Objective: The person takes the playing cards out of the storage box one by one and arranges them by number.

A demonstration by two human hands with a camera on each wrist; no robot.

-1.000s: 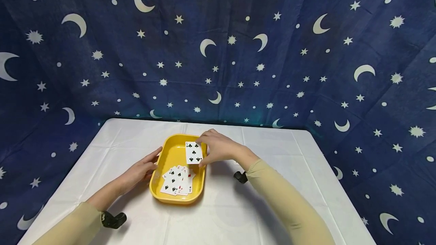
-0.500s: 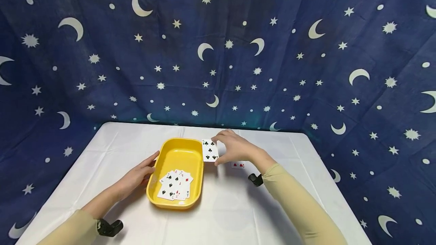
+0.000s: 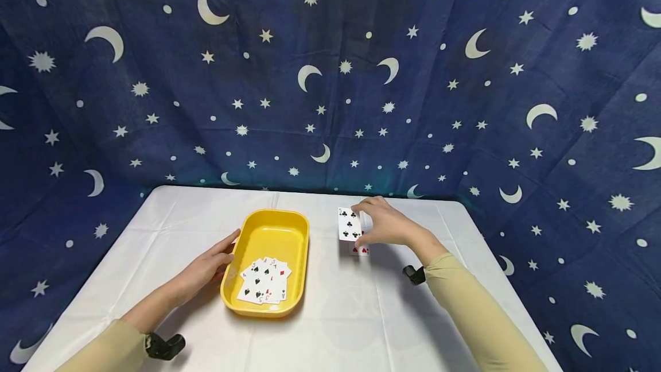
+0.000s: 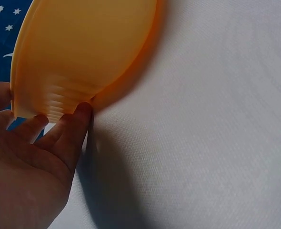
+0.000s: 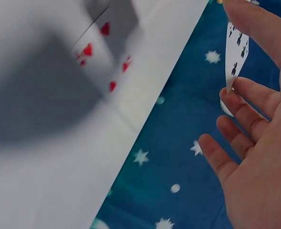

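My right hand [image 3: 388,224] pinches a playing card [image 3: 348,224], the five of clubs, by its edges between thumb and fingertips. The card is face up above the table in the head view and steeply turned in the right wrist view. Below it, partly hidden, a card with red hearts [image 3: 362,250] lies on the table. My left hand [image 3: 206,266] rests its fingers against the outer left wall of a yellow tray [image 3: 300,245]. In the left wrist view the fingertips [image 4: 82,110] touch that wall. Several overlapping cards [image 3: 265,281], with the five of spades on top, lie in the tray.
A white cloth [image 3: 335,332] covers the table. Behind it hangs a dark blue curtain [image 3: 330,27] with moons and stars. Black wrist devices are strapped on the left wrist [image 3: 164,347] and right wrist [image 3: 414,274].
My right hand has carried the five of clubs from over the tray rightward, to above the hearts card. My left hand has stayed at the tray's side.
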